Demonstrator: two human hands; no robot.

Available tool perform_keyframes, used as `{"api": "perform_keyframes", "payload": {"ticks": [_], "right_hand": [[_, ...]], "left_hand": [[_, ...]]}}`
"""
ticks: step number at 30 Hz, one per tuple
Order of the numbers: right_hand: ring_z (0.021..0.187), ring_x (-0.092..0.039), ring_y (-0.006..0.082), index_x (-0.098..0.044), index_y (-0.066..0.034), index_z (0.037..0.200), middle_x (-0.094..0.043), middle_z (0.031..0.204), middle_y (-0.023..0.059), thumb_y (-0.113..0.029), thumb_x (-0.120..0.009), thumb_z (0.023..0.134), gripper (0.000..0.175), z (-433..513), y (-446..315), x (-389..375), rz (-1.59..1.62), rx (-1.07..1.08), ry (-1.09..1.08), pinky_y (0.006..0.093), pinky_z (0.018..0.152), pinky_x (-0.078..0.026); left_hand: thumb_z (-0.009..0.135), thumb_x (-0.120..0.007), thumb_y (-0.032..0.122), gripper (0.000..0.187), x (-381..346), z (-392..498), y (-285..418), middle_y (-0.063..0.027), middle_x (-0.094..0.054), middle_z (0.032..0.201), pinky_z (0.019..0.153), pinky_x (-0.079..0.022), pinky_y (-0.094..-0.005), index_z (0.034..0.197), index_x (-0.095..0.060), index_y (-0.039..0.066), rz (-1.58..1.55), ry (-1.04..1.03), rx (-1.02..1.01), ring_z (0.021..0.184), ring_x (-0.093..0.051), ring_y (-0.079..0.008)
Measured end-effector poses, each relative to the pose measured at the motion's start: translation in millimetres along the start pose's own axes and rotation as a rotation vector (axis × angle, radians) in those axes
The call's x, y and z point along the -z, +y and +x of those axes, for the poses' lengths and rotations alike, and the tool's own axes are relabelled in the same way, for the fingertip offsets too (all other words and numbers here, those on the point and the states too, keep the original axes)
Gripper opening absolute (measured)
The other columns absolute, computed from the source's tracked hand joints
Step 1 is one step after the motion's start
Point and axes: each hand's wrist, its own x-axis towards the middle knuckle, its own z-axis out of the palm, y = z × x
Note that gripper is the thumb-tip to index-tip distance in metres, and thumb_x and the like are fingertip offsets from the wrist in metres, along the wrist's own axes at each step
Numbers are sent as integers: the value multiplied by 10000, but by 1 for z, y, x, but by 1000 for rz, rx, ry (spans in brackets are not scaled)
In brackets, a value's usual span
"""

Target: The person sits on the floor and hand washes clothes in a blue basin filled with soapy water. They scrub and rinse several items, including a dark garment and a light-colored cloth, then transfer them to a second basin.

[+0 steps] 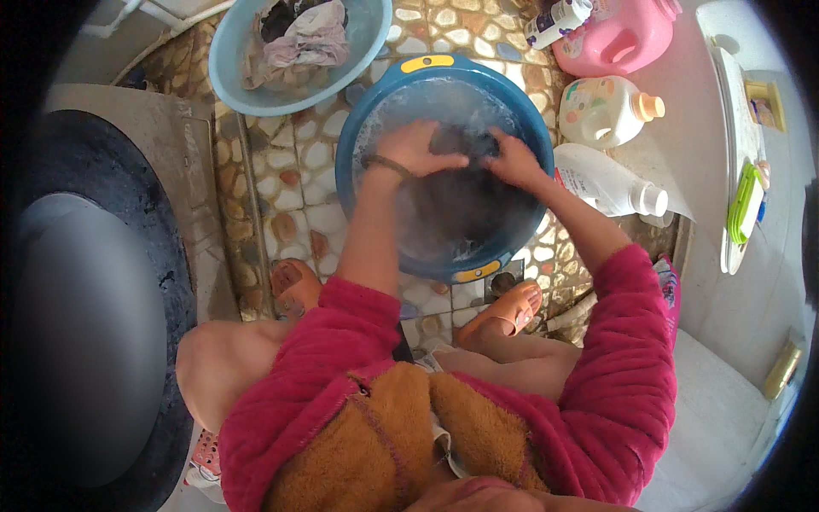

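In front of me stands a blue plastic basin (540,121) with yellow handle inserts, filled with murky, foamy water (416,102). Both hands are inside it, gripping a dark, wet cloth (457,137) at the water's surface. My left hand (416,148), with a dark band at its wrist, is on the cloth's left side with the thumb stretched to the right. Across from it my right hand (514,161) has bent fingers on the cloth's other side. Several fingertips are hidden by cloth and water. Steam or haze blurs the basin's middle.
A light-blue basin (224,83) with wet clothes (310,35) stands at the upper left. Along the right wall are a pink jug (617,41), a cream bottle (598,112) and a white bottle (601,179). A floor drain (503,283) lies near my right foot.
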Motion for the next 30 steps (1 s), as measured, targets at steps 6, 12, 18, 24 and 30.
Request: {"api": "perform_keyframes", "payload": {"ticks": [6, 12, 18, 24, 30], "right_hand": [[951, -665, 358, -626, -50, 1156, -674, 1081, 184, -210, -744, 806, 402, -71, -76, 107, 425, 133, -19, 396, 825, -514], [872, -665, 364, -614, -6, 1080, -672, 1030, 174, -240, -780, 795, 405, -97, -85, 129, 233, 367, 221, 389, 766, -523], [816, -656, 345, -603, -56, 980, -669, 963, 140, -285, -805, 752, 380, -93, -63, 117, 5, 406, 248, 413, 694, -522], [839, -647, 353, -629, -87, 886, -649, 995, 130, -426, -744, 776, 375, -92, -56, 108, -254, 531, 132, 439, 683, -528], [843, -662, 342, -673, -78, 883, -654, 878, 168, -574, -611, 837, 502, -48, -53, 72, -307, 110, -69, 444, 680, -539]], "left_hand": [[698, -814, 330, 761, -20, -6, 4, -180, -522, 1276, 1029, -416, -396, 1296, -474, 7, -261, 132, -118, 1209, -522, -336], [644, -653, -77, 323, 9, -13, 32, -30, -472, 884, 826, -422, -251, 909, -483, -3, -601, 205, -436, 860, -465, -114], [700, -718, -31, 337, 42, -39, 44, -52, -552, 960, 885, -440, -293, 983, -536, -8, -502, -21, -487, 930, -524, -139], [813, -759, 333, 458, 49, -39, 33, -102, -619, 1033, 871, -475, -340, 1122, -604, 33, -260, -314, -55, 968, -592, -203], [706, -769, 526, 821, -8, -16, 7, -224, -518, 1310, 990, -450, -446, 1353, -498, 98, 237, -65, 240, 1189, -532, -393]]}}
